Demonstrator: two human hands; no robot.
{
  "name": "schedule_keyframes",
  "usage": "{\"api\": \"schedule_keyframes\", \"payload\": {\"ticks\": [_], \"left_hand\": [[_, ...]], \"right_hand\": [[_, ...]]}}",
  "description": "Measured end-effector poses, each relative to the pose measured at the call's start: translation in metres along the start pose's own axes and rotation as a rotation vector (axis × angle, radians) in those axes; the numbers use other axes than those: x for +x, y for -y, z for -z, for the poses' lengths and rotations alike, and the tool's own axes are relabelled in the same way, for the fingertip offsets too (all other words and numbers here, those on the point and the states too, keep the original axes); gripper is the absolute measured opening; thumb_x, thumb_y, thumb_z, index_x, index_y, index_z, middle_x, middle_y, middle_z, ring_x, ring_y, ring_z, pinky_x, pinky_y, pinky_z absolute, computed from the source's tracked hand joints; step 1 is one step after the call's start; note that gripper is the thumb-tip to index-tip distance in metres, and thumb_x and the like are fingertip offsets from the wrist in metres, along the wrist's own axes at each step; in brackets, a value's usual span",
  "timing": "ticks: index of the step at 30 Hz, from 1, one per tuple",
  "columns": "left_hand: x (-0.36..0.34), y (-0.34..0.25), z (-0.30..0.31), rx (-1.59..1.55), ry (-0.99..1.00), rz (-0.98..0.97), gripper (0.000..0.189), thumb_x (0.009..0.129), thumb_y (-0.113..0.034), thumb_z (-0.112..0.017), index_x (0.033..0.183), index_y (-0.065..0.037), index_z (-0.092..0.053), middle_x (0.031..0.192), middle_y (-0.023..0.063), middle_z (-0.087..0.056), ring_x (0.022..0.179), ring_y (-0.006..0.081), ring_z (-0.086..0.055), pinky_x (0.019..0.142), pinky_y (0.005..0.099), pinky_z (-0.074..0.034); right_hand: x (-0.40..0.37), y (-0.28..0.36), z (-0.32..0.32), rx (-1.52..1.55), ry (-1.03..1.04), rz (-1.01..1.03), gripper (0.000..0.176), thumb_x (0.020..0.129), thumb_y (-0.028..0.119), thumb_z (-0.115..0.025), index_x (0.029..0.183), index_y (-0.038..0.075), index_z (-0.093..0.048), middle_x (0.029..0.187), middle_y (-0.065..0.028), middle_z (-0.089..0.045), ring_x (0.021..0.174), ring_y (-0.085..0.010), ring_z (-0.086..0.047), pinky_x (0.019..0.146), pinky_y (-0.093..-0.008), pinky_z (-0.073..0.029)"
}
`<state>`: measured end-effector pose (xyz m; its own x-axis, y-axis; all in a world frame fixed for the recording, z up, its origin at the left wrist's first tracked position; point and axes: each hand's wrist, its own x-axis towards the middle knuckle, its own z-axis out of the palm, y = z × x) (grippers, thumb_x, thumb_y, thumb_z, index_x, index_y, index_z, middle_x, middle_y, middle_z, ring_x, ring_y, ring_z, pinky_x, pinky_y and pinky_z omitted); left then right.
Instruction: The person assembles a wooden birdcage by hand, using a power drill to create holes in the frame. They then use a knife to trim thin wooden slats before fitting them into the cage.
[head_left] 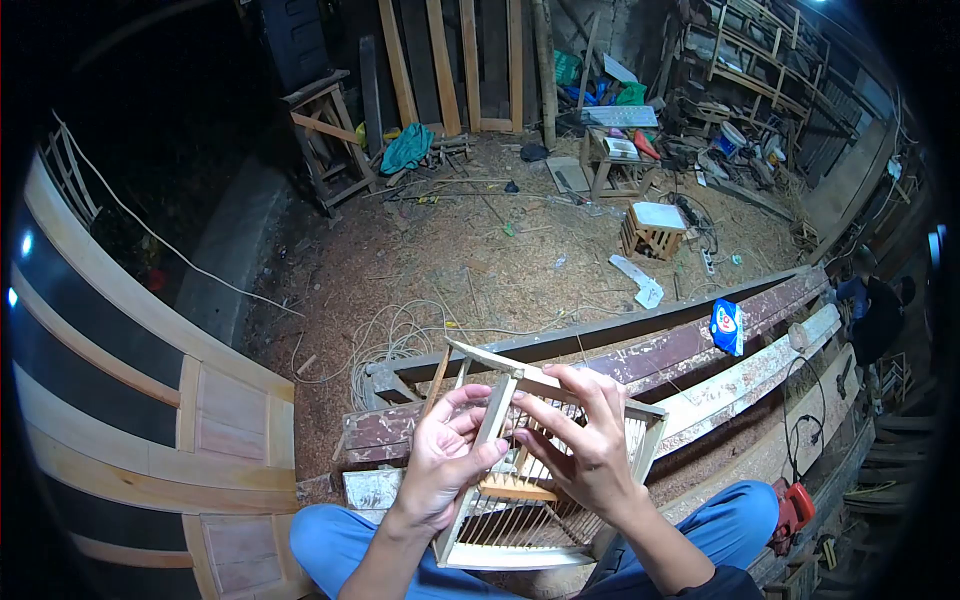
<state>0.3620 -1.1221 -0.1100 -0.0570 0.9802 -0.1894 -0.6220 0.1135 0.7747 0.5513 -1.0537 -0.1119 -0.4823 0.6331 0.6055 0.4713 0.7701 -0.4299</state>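
Observation:
A small wooden cage-like frame (520,557) with thin bars rests tilted over my lap. My left hand (450,465) is closed round its left upright, thumb and fingers on the wood. My right hand (590,445) reaches over the top of the frame, its fingers bent and touching the wood near the upper left corner. Whether a small part lies between the right fingertips is too small to tell. An orange-brown wooden block (517,488) sits inside the frame, below my hands.
Long painted planks (700,405) lie before me, with a blue packet (727,328) on them. A red power tool (792,515) is at my right knee. Wooden panels (235,415) stand left. Coiled cord (400,340) lies on the shavings-covered ground. Another person (880,310) is at far right.

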Motion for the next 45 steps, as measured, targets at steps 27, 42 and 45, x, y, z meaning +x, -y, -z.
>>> {"api": "schedule_keyframes", "payload": {"ticks": [27,42,45], "left_hand": [[0.0,0.008,-0.001,-0.016,-0.042,-0.088,0.063,0.09,0.01,-0.077,0.137,-0.006,-0.037,0.113,0.0137,-0.066,0.101,0.0153,-0.071,0.09,0.0296,-0.063],[-0.004,0.01,0.001,0.074,-0.058,-0.198,0.057,0.09,0.008,-0.076,0.13,-0.006,-0.037,0.114,0.0107,-0.061,0.099,0.0125,-0.066,0.088,0.0267,-0.059],[-0.005,0.007,-0.002,0.12,-0.072,-0.2,0.058,0.092,0.006,-0.076,0.132,-0.005,-0.036,0.113,0.0125,-0.063,0.1,0.0137,-0.067,0.087,0.0275,-0.059]], "right_hand": [[0.006,0.002,0.006,0.129,0.071,-0.069,0.047,0.084,0.029,-0.086,0.129,0.016,-0.076,0.136,-0.0076,-0.063,0.126,-0.0273,-0.056,0.105,-0.0437,-0.035],[0.009,0.009,0.002,0.1,0.061,0.001,0.041,0.083,0.027,-0.087,0.123,0.02,-0.078,0.134,-0.0055,-0.064,0.125,-0.0263,-0.058,0.104,-0.0452,-0.037],[0.008,0.009,0.0,0.095,0.057,-0.017,0.041,0.083,0.026,-0.087,0.123,0.02,-0.078,0.134,-0.0052,-0.064,0.124,-0.0262,-0.058,0.104,-0.0452,-0.037]]}}
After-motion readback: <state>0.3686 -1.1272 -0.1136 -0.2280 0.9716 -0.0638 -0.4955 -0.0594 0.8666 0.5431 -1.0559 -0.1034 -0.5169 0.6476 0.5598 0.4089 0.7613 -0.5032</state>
